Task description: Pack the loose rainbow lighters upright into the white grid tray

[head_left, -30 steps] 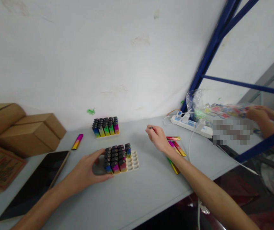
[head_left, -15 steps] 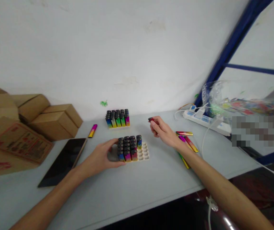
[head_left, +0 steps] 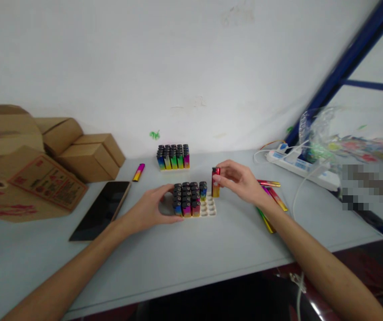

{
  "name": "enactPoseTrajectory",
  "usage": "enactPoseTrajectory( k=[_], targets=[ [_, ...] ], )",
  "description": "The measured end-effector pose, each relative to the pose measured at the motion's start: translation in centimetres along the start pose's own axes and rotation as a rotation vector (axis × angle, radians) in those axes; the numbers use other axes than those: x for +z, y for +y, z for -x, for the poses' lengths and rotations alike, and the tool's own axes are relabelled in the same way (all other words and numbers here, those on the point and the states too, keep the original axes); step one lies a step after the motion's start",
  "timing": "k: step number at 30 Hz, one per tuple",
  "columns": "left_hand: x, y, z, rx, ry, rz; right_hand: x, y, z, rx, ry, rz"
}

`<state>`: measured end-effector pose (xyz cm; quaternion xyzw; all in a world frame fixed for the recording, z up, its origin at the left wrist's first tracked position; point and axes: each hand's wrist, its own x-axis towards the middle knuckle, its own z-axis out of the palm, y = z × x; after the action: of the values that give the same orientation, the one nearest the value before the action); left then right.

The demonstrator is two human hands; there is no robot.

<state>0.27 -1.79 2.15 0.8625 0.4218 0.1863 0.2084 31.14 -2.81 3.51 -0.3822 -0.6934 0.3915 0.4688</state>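
Note:
My left hand [head_left: 149,209] wraps thumb and fingers around the left side of a white tray [head_left: 212,210] with round sockets. Black-topped lighters [head_left: 186,208] stand packed in most of its columns; the column nearest my right hand has open sockets. A blue-and-yellow lighter [head_left: 203,191] stands at the back beside them. In the fingers of my right hand [head_left: 240,180], a red-and-gold lighter [head_left: 215,189] is held upright at the tray's back right corner. Whether its base touches the tray I cannot tell. Several loose lighters [head_left: 278,199] lie partly behind my right forearm.
A second filled block of lighters [head_left: 173,159] stands near the wall. One purple-and-yellow lighter [head_left: 138,173] lies left of it. A dark tablet [head_left: 100,211] and cardboard boxes [head_left: 91,156] occupy the left. A power strip [head_left: 303,169] with cables and a plastic bag [head_left: 325,129] are at right.
My right hand has brought the red lighter left to the tray's back corner and turned it upright. My left hand keeps its hold on the tray. The whole view has shifted slightly.

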Motion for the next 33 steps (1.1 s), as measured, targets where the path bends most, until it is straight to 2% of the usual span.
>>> enactPoseTrajectory(
  k=[8,16,25,28,33],
  targets=[
    [0.2,-0.1,-0.1,0.0,0.021,-0.015,0.4,0.3,0.3,0.033,-0.188,0.186],
    [0.3,-0.2,-0.1,-0.005,0.021,-0.005,0.8,0.8,0.2,0.008,-0.189,0.231],
    [0.1,-0.1,-0.2,-0.01,0.02,-0.031,-0.3,0.1,-0.1,-0.102,-0.293,0.399],
    [0.1,-0.1,-0.2,-0.024,0.023,-0.039,0.1,0.0,-0.2,-0.132,-0.28,0.439],
    [0.2,-0.4,-0.2,-0.024,0.042,-0.052,1.1,0.0,-0.2,-0.088,-0.265,0.398]
  ],
)
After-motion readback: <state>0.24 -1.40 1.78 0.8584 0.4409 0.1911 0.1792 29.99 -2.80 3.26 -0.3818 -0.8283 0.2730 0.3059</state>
